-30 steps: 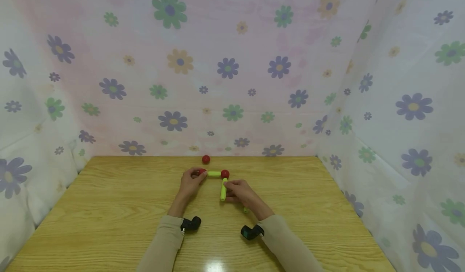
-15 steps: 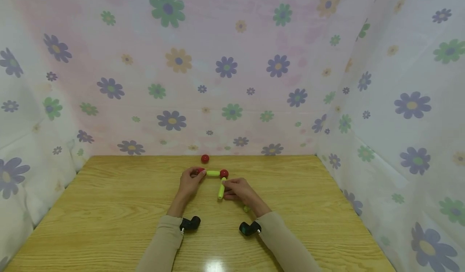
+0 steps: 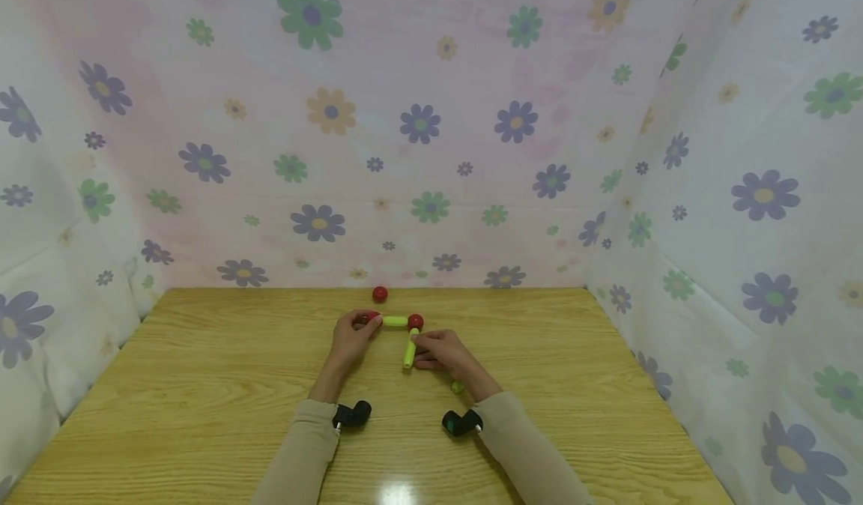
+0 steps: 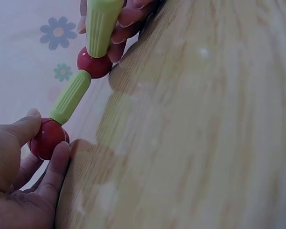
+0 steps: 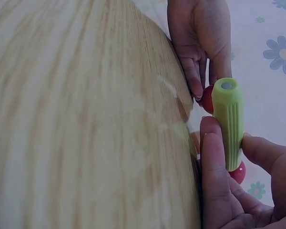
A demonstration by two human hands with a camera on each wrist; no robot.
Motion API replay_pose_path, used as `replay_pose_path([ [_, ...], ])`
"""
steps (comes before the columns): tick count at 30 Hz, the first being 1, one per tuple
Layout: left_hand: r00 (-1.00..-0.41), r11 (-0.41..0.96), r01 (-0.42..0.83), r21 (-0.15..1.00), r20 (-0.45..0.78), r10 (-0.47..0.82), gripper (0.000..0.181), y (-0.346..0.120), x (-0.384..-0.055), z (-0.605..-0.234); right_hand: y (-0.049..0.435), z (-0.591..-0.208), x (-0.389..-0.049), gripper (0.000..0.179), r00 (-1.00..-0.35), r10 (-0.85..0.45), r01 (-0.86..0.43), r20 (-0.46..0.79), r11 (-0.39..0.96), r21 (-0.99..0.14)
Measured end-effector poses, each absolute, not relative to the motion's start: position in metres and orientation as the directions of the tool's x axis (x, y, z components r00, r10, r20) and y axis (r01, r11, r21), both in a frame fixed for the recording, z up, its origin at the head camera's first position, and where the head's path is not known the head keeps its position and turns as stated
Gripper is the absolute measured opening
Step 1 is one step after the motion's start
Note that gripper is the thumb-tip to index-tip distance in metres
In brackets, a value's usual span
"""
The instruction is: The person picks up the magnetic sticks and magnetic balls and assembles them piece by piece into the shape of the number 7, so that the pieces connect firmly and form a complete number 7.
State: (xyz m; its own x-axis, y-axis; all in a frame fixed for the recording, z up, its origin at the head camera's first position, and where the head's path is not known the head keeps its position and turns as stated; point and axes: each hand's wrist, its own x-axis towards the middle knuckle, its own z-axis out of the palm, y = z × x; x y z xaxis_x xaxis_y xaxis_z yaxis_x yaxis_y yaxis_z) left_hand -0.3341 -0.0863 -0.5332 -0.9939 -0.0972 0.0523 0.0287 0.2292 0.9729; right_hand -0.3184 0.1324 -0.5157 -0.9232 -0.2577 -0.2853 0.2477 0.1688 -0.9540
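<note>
My left hand pinches a red ball between thumb and fingers at the table surface. A yellow-green ribbed rod joins this ball to a second red ball on its right. In my right hand, thumb and fingers pinch another yellow-green rod. Its far end meets the second ball, and its near end points toward me, showing a round grey metal disc in the right wrist view. The two rods stand roughly at a right angle in the head view.
A loose red ball lies at the table's back edge, close to the flowered cloth. Another yellow-green piece sits on the wooden table, partly hidden under my right wrist. Black wrist cameras stick out from both sleeves.
The near end of the rod in my right hand has swung slightly left, and the right hand has shifted a little with it. My left hand keeps its pinch on the ball.
</note>
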Motion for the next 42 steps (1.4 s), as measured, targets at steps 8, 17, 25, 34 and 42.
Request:
replay_pose_path([
  [8, -0.993, 0.243, 0.033, 0.969, 0.059, -0.101, 0.031, -0.0859, -0.3349, -0.5342, 0.1293, -0.5148, -0.3185, 0.042, -0.927, -0.235, 0.254, -0.291, 0.176, -0.951],
  [17, -0.993, 0.243, 0.035, 0.969, 0.061, -0.101, 0.031, -0.0863, -0.3326, -0.5335, 0.1278, -0.5146, -0.3179, 0.04, -0.926, -0.223, 0.268, -0.303, 0.175, -0.947],
  [25, -0.993, 0.241, 0.043, 0.969, 0.069, -0.098, 0.03, -0.0857, -0.3332, -0.5335, 0.1271, -0.5146, -0.318, 0.042, -0.929, -0.213, 0.274, -0.304, 0.159, -0.948],
  [34, -0.993, 0.24, 0.037, 0.97, 0.062, -0.098, 0.031, -0.0865, -0.3331, -0.534, 0.1262, -0.5171, -0.3183, 0.04, -0.932, -0.19, 0.284, -0.308, 0.144, -0.948],
  [42, -0.993, 0.248, 0.05, 0.968, 0.075, -0.093, 0.03, -0.0867, -0.3323, -0.5346, 0.1274, -0.5187, -0.3168, 0.042, -0.935, -0.187, 0.277, -0.301, 0.144, -0.95],
])
